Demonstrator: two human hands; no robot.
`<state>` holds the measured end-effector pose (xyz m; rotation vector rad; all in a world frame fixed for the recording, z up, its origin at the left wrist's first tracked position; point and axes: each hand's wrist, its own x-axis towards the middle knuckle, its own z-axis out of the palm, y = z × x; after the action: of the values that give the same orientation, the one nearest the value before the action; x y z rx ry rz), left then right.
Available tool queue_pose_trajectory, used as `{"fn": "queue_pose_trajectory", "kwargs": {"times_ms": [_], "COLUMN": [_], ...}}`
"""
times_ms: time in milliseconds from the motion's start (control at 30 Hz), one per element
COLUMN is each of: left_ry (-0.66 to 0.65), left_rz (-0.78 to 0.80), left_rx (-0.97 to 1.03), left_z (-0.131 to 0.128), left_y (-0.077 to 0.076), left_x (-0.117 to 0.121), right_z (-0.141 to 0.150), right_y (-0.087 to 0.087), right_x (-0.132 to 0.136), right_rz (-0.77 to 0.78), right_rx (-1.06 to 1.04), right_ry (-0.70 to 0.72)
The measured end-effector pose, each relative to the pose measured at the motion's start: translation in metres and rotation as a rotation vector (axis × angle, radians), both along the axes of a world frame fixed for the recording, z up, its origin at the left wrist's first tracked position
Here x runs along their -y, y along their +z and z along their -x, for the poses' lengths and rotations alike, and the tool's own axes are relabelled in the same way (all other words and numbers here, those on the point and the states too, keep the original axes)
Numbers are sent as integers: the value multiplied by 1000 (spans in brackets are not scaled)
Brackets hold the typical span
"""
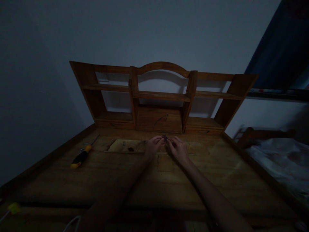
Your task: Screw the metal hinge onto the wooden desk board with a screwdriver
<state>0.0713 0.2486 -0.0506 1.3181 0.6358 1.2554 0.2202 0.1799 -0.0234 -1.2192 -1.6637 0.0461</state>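
Wooden desk (231, 170), left hand (152, 147) and right hand (179, 149) pinching small dark piece (165, 138) between fingertips, long axis unclear

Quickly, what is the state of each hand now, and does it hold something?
Left hand: closed, pinching a small dark piece, too tiny to identify.
Right hand: closed, pinching the same piece from its other side.
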Motion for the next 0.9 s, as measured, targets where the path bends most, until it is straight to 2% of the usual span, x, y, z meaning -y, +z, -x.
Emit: {"fn": "queue_pose_trajectory", "kwargs": {"times_ms": [200, 433, 733, 900], "left_ry": [-13, -16, -13, -70], "left_rz": [-37, -172, -151, -42], "left_rx": [-12, -96, -108, -84], "left_z": [4, 7, 7, 6], "left_y": [3, 5, 10, 7], "left_x": [1, 0, 3, 3], "right_z": [4, 9, 9, 9], "right_y": [-6, -7, -5, -6], "right_x": [-6, -3, -1, -1], "right_rz": [44, 76, 100, 110], "right_rx": [-112, -112, -73, -92], "right_ry": [86, 135, 137, 99]}}
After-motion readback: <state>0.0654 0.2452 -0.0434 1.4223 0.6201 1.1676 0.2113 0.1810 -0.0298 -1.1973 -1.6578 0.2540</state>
